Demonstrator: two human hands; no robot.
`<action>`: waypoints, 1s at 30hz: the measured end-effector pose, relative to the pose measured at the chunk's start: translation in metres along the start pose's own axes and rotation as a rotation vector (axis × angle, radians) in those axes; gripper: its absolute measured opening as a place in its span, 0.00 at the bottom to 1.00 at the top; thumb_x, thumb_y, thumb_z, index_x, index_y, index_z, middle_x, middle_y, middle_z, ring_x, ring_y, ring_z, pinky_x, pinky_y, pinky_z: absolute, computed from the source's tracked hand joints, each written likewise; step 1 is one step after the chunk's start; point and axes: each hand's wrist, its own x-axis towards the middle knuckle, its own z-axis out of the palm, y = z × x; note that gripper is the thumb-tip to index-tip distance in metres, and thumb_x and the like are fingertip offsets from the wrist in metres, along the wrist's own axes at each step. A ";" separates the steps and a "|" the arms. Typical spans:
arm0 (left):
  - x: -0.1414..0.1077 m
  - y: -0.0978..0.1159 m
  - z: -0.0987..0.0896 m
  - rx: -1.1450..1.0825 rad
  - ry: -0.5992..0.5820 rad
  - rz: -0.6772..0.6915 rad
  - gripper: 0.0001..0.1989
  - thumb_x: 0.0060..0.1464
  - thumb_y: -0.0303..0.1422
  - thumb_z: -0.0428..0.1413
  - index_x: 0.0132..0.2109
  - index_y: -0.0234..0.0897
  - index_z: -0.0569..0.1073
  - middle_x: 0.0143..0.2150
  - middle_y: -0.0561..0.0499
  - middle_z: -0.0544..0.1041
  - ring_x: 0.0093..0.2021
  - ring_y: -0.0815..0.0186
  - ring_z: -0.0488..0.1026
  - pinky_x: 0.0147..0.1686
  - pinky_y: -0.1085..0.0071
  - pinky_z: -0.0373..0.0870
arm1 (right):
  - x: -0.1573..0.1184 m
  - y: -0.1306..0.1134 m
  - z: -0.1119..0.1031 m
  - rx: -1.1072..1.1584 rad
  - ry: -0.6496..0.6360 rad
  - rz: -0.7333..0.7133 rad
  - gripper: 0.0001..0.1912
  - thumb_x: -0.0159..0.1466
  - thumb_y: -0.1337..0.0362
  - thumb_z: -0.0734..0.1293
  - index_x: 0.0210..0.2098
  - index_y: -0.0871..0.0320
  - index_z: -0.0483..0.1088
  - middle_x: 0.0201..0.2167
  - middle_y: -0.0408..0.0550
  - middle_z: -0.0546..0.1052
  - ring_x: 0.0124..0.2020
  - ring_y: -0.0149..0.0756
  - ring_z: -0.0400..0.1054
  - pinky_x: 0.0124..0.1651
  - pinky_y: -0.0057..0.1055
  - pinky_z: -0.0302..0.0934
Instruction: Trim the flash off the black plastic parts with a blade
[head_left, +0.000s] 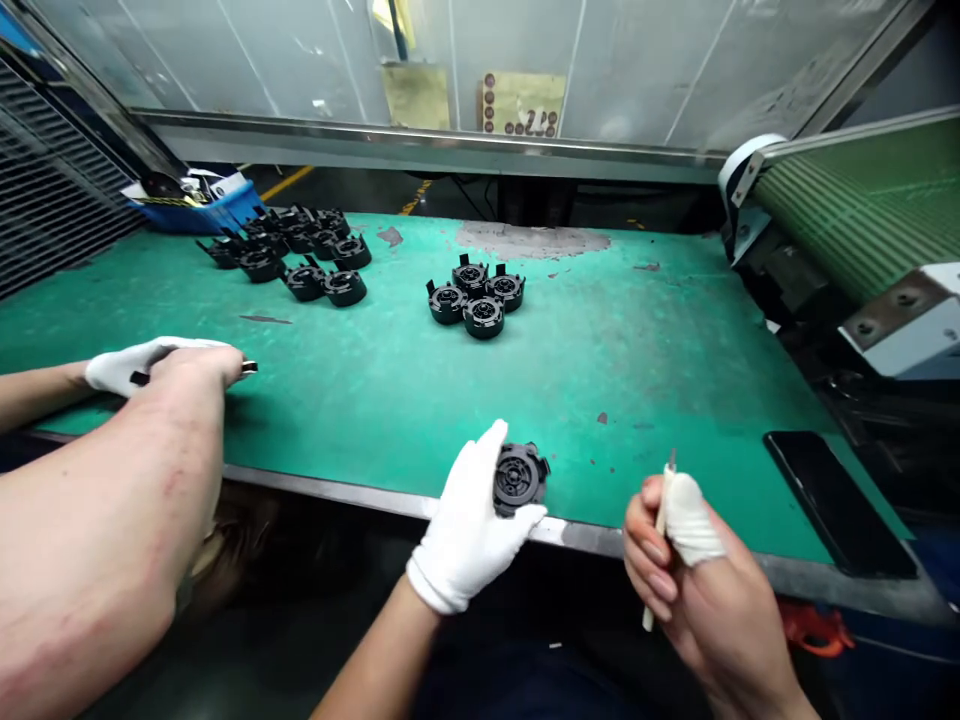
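My left hand [471, 525], in a white glove, is closed around a black round plastic part [519, 478] by the table's front edge. The part's ribbed, wheel-like face is turned up, and small tabs stick out from its rim. My right hand [694, 580] is bare except for a white cover on the thumb. Its fingers and thumb pinch a thin, pale-handled tool [661, 520] with a short metal tip pointing up; the tool's exact kind is unclear. The two hands are apart, and the tip does not touch the part.
Several similar black parts [484, 316] stand mid-table, and a larger group [307, 280] is at the far left, near a blue bin [202, 210]. A phone [836, 500] lies at right, below a green conveyor [870, 190]. A co-worker's arms [120, 500] reach in from the left.
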 end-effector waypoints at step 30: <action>0.006 -0.027 -0.029 -0.035 -0.067 0.017 0.45 0.50 0.37 0.66 0.69 0.37 0.53 0.65 0.40 0.65 0.65 0.54 0.65 0.67 0.55 0.63 | 0.044 0.015 -0.014 -1.802 -0.560 -0.470 0.30 0.67 0.71 0.62 0.66 0.42 0.62 0.35 0.43 0.72 0.36 0.39 0.67 0.36 0.35 0.55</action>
